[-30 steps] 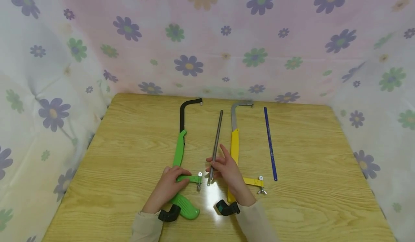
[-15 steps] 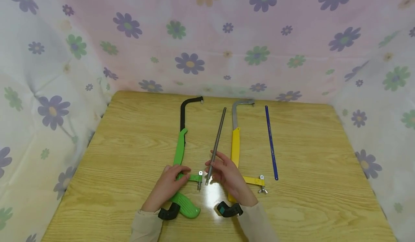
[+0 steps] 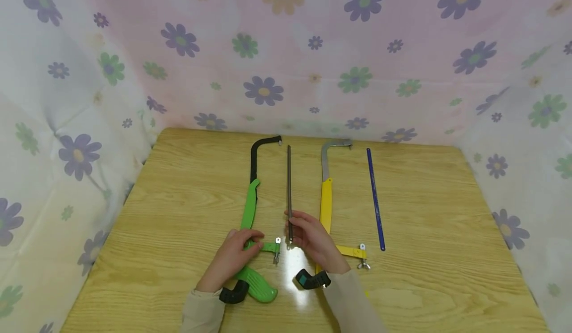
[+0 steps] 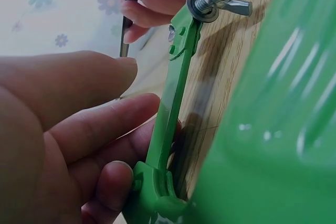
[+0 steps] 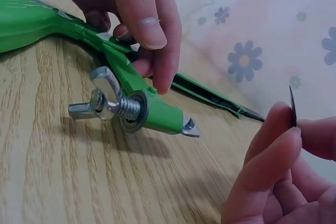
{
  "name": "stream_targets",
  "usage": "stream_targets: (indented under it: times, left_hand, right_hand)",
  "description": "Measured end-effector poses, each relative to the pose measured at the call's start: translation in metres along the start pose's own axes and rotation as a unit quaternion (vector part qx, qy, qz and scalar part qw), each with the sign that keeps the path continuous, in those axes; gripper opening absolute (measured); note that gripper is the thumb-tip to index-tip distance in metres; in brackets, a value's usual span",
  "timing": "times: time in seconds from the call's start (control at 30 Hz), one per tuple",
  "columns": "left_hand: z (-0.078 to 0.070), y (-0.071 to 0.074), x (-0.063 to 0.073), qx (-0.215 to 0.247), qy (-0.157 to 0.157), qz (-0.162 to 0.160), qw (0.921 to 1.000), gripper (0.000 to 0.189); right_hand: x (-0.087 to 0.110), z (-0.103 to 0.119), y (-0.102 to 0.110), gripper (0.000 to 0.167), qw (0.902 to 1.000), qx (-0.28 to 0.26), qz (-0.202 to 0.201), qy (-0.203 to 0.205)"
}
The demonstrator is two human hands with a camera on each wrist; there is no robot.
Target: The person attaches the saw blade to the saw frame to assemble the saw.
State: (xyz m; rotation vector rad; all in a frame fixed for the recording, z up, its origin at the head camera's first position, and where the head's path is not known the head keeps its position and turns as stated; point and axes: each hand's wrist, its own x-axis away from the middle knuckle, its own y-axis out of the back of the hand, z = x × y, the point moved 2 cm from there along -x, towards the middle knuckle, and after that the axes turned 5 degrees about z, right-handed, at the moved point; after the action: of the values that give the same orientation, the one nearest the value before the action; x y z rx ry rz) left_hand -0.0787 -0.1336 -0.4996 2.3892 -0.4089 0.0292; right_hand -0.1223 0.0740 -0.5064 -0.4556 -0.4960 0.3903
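Note:
The green hacksaw frame (image 3: 250, 204) lies on the table with its black front arm (image 3: 253, 162) pointing away. My left hand (image 3: 237, 253) holds it near the short cross arm (image 4: 169, 108), fingers behind the arm and thumb off it. A wing nut (image 5: 107, 100) and a small metal pin (image 5: 190, 128) sit at that arm's end. Between thumb and fingers, my right hand (image 3: 315, 241) pinches a grey hacksaw blade (image 3: 289, 179) near its lower end. The blade is turned edge-on, held beside the green frame, its far end close to the black arm's tip.
A yellow hacksaw frame (image 3: 326, 204) lies to the right, partly under my right hand and forearm. Beyond it is a blue hacksaw blade (image 3: 376, 199). Flowered cloth (image 3: 313, 60) surrounds the wooden table (image 3: 438, 214) at the back and sides.
The grey blade has swung from a rightward slant to nearly straight, its far end moving left, and turned edge-on in my right hand. My left hand stays on the green frame.

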Motion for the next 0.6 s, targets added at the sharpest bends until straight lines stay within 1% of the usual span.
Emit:
stream_targets:
  times: [0.07, 0.27, 0.37, 0.47, 0.6]
  left_hand:
    - [0.0, 0.0, 0.001, 0.002, -0.002, 0.0, 1.0, 0.021]
    - [-0.001, 0.004, 0.0, 0.001, -0.007, 0.001, 1.0, 0.02]
    - [-0.001, 0.005, -0.002, 0.0, -0.014, -0.003, 0.9999, 0.019]
    - [0.001, 0.004, -0.003, -0.006, -0.023, 0.002, 0.9997, 0.016]
    - [0.003, 0.001, -0.002, -0.017, -0.022, 0.01, 0.9996, 0.012]
  right_hand:
    - [-0.001, 0.0, -0.001, 0.041, 1.0, 0.005, -0.005, 0.003]
    - [-0.01, 0.003, -0.001, 0.037, 0.9995, -0.004, -0.03, 0.003]
    - [-0.015, 0.005, -0.002, 0.037, 0.9994, 0.007, -0.033, 0.006]
    - [-0.016, 0.006, -0.004, 0.036, 0.9991, 0.021, -0.036, 0.007]
    - [-0.016, 0.004, -0.005, 0.035, 0.9991, 0.026, -0.032, 0.004]
